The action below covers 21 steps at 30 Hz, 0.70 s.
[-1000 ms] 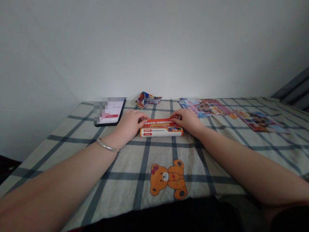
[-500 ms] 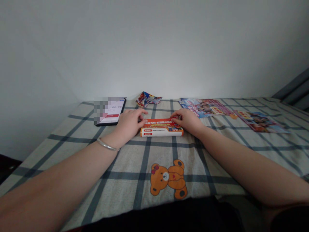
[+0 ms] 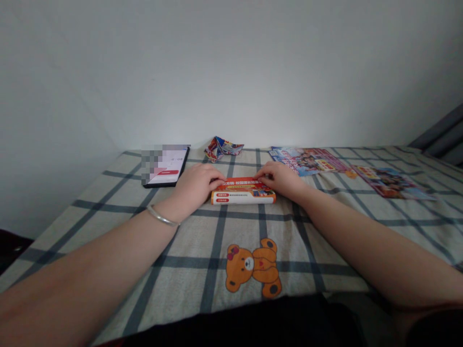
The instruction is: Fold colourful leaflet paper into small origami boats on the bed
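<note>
A folded orange and white leaflet (image 3: 243, 191) lies on the checked cloth (image 3: 217, 231) in the middle. My left hand (image 3: 197, 185), with a silver bangle on the wrist, rests at its left end, fingertips pinched on the far left corner. At the leaflet's far right corner my right hand (image 3: 280, 178) presses with curled fingers. Both hands hold the folded edge down.
A phone (image 3: 164, 165) with a lit screen lies at the back left. A folded colourful paper shape (image 3: 222, 147) sits by the wall. Two printed leaflets (image 3: 307, 160) (image 3: 390, 182) lie flat at the right. A bear print (image 3: 253, 267) marks the cloth near me.
My left fingers, briefly lifted half a second ago, have closed back onto the leaflet's left corner. The leaflet and right hand have barely moved.
</note>
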### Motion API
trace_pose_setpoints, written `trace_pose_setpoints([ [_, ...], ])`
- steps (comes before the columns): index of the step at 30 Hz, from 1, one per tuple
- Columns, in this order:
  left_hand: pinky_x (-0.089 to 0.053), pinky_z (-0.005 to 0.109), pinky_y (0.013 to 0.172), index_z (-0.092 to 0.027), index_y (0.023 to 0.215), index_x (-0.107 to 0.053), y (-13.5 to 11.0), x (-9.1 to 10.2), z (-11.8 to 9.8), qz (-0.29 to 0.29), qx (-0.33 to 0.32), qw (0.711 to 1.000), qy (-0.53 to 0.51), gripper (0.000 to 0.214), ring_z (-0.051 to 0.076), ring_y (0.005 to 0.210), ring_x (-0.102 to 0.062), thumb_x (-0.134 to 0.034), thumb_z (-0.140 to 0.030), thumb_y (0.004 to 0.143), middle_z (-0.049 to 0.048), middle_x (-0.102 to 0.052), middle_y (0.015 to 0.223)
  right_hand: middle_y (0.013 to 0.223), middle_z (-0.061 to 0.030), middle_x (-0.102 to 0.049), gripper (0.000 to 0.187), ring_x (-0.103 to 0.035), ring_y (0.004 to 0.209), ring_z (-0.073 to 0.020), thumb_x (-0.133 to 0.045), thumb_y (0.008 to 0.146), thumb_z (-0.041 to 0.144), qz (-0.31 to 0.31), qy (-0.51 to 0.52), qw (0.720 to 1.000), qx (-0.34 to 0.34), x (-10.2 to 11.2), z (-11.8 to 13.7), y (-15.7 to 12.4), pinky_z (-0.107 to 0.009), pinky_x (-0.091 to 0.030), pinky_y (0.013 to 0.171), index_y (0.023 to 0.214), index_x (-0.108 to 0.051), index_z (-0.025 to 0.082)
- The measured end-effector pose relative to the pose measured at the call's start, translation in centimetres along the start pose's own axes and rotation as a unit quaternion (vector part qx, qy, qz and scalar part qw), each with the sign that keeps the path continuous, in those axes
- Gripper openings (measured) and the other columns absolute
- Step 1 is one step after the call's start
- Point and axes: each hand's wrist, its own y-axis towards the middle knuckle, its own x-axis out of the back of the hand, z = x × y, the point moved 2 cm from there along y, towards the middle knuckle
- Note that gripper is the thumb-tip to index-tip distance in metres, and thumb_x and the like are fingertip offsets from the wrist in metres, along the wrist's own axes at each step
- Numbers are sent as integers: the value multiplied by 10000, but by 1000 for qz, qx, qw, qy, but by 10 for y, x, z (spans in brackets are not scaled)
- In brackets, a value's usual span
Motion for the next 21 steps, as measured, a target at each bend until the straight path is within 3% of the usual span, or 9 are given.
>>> trace_pose_setpoints([
  [7,-445,342,799,-215,936,-750,5,1,5,34,-18,999,-3,207,213,892,-603,-605,-356,890,50,-700,935,966,-62,-690,173,-620,891,-186,-675,843,287,50,-15,998,24,7,-1,0,-317,-488,819,990,-761,255],
  [13,-438,360,824,-234,983,-735,5,1,10,51,-29,998,-2,265,220,918,-588,-611,-433,861,56,-681,960,1042,-79,-674,294,-610,974,-221,-734,792,386,67,-38,997,8,11,5,-3,-356,-483,887,1049,-742,242],
  [21,-445,361,847,-224,1027,-717,3,5,3,74,-35,997,16,302,224,929,-578,-630,-452,849,67,-650,975,960,-59,-686,186,-599,919,-192,-691,839,310,78,-27,995,49,8,13,-3,-337,-454,863,1002,-750,242],
])
